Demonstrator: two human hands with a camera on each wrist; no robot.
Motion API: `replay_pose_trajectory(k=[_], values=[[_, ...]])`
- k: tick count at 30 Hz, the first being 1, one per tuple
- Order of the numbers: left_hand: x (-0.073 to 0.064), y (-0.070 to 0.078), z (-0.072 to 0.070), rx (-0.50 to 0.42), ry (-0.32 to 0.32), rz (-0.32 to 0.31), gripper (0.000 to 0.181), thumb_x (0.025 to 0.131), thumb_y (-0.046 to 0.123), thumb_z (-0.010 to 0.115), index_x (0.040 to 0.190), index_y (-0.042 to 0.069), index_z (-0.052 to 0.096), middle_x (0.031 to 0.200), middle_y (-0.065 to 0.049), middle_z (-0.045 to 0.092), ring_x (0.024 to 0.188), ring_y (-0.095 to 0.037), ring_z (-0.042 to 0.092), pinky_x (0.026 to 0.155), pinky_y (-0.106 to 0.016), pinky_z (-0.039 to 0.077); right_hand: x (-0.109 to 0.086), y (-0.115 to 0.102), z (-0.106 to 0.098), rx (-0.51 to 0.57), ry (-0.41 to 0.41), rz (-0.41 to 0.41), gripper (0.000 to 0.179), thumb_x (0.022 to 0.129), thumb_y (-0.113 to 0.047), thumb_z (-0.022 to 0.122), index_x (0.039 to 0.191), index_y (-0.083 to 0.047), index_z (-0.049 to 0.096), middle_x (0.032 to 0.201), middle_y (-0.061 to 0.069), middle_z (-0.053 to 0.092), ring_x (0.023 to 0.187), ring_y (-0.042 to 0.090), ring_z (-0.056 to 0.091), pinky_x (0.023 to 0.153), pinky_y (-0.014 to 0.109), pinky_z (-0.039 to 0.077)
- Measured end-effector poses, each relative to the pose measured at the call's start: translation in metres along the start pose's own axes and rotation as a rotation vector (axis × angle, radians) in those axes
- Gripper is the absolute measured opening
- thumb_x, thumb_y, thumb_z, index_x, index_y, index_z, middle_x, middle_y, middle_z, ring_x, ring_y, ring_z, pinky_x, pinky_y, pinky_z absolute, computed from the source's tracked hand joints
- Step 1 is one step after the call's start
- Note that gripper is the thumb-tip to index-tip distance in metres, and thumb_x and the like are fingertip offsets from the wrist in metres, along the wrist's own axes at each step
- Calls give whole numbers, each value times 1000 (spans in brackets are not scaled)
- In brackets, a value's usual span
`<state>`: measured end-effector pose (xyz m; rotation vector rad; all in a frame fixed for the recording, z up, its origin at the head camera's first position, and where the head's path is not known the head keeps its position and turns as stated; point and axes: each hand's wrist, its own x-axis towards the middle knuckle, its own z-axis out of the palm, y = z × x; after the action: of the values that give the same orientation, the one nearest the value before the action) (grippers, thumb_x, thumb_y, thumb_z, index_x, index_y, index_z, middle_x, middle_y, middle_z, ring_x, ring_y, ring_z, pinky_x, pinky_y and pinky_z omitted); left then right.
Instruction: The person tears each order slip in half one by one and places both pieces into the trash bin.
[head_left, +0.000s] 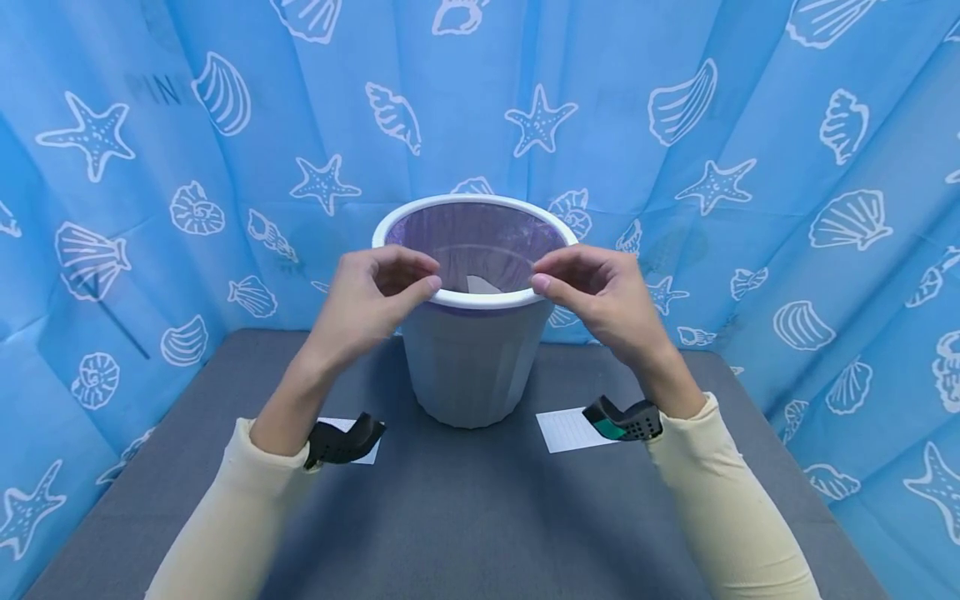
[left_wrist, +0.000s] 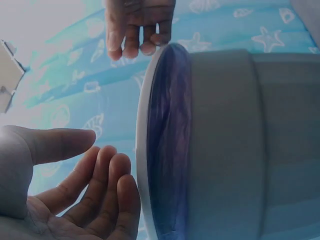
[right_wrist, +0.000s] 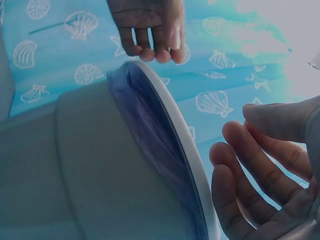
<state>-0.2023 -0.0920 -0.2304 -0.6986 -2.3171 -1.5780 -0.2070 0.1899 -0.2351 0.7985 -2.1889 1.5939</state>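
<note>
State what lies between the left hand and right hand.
The head view shows a round grey bin: its white rim, purple liner and something pale inside.

You're in a curtained-off work area, room type unclear: blue seashell curtain (head_left: 465,83) beyond and outside your left hand (head_left: 367,292) and right hand (head_left: 603,292), grey table (head_left: 465,517) below.

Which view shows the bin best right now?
The head view: the bin shows nearly whole, from its white rim down to the table, with the purple liner inside. Both wrist views show it sideways and cut off: only rim, liner and part of its side.
</note>
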Motion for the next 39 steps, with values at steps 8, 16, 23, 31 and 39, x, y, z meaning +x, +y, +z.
replay_pose_trajectory(k=[8, 16, 23, 31, 39], values=[[-27, -14, 11, -44, -9, 6, 20, 95, 9, 72, 113, 1, 72, 104, -9, 71, 92, -22, 66, 85, -42, 53, -30, 8, 12, 77, -2, 11, 15, 90, 3, 73, 104, 5, 72, 96, 9, 72, 82, 19, 66, 73, 26, 54], [-51, -47, 29, -40, -38, -43, 20, 96, 10, 71, 114, 1, 71, 103, -8, 70, 92, -21, 65, 88, -47, 53, -62, 37, 25, 101, -14, 61, 16, 91, 3, 72, 107, 5, 72, 99, 11, 72, 87, 24, 68, 76, 28, 55], [-69, -75, 42, -53, -41, -89, 22, 95, 10, 72, 115, 0, 71, 101, -7, 70, 91, -20, 66, 87, -43, 54, -85, 62, 36, 116, -9, 130, 19, 92, 1, 72, 109, 8, 70, 99, 12, 71, 87, 22, 67, 75, 29, 55], [-83, -98, 50, -64, -18, -125, 23, 94, 10, 73, 115, -1, 71, 102, -7, 70, 93, -20, 65, 87, -38, 53, -101, 78, 46, 113, -6, 192, 18, 93, -3, 73, 110, 1, 72, 101, 12, 71, 87, 23, 67, 77, 31, 56], [-87, -107, 52, -65, -10, -167, 23, 94, 9, 74, 115, 0, 71, 103, -8, 70, 95, -20, 65, 88, -44, 53, -103, 85, 51, 95, -9, 207, 18, 93, -4, 73, 111, 0, 72, 102, 13, 71, 91, 22, 68, 78, 29, 55]])
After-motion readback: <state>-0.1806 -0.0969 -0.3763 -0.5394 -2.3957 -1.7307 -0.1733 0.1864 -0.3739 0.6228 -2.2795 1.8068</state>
